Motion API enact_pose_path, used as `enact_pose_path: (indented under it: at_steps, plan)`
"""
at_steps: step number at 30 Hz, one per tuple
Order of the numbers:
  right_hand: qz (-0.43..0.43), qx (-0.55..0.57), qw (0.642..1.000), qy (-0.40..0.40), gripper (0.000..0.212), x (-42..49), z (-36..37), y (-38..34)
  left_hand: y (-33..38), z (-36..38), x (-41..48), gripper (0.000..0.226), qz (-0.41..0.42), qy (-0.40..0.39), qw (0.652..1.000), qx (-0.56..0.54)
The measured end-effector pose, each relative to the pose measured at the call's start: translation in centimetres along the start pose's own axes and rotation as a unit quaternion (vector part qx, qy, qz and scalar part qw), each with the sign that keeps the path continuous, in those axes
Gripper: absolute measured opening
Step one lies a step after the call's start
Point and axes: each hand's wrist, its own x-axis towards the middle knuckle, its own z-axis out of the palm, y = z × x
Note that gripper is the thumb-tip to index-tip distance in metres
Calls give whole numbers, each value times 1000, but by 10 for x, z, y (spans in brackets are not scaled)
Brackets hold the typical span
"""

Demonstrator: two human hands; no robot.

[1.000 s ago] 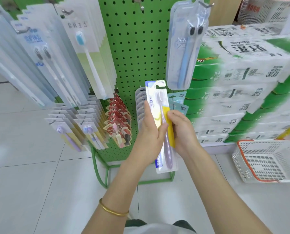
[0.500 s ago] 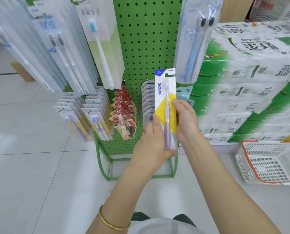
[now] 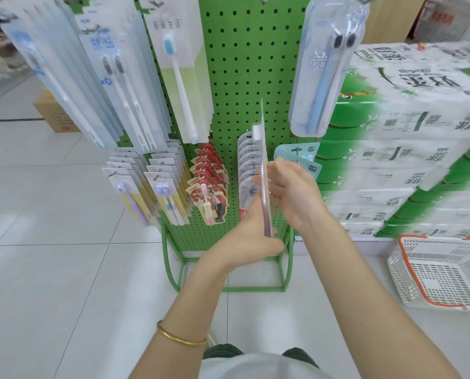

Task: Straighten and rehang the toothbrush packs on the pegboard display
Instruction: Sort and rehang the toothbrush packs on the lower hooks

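Observation:
A single toothbrush pack (image 3: 263, 160) stands upright in front of the green pegboard (image 3: 244, 64), turned edge-on to me so only its thin side shows. My left hand (image 3: 253, 236) grips its lower end from the left. My right hand (image 3: 291, 192) holds its middle from the right, fingers curled against the card. Rows of hung packs fill the board: tall clear packs (image 3: 113, 77) at upper left, a twin-brush pack (image 3: 324, 72) at upper right, smaller packs (image 3: 151, 187) lower left, red packs (image 3: 209, 181) and grey packs (image 3: 246, 160) lower middle.
Stacked wrapped tissue bales (image 3: 408, 138) stand right of the board. A white and orange shopping basket (image 3: 441, 272) sits on the tiled floor at right. A cardboard box (image 3: 53, 113) lies at far left. The board's green frame legs (image 3: 173, 263) rest on the floor.
The pack has been raised and rotated from facing me to edge-on. Both hands rose with it toward the board, and my view moved closer.

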Motion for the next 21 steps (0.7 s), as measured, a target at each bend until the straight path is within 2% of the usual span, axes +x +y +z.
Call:
enact_pose_path:
  at_steps: [2,4,7,10,13,18,21]
  plan:
    - [-46,-54,997,19,5,0,-1,1,-3,-3,-2,81,20,-9,996,-83]
    - [-73,-85,993,42,13,0,-2,0,-8,-4,-2,74,22,-5,990,-141]
    - [-81,-86,992,48,20,0,-4,-3,-16,-6,1,60,-7,13,985,-169]
    - [-86,-103,990,28,17,-1,-6,-5,-19,-8,3,35,-25,28,977,-209]
    - [-91,-106,990,7,14,-1,-9,-5,-16,-8,6,23,-38,48,972,-228]
    - [-107,-105,989,-11,14,-3,-13,-6,-8,-16,15,46,-102,31,957,-271]
    - [-113,-123,985,-42,13,-5,-17,-6,-2,-26,26,47,-77,67,961,-256]
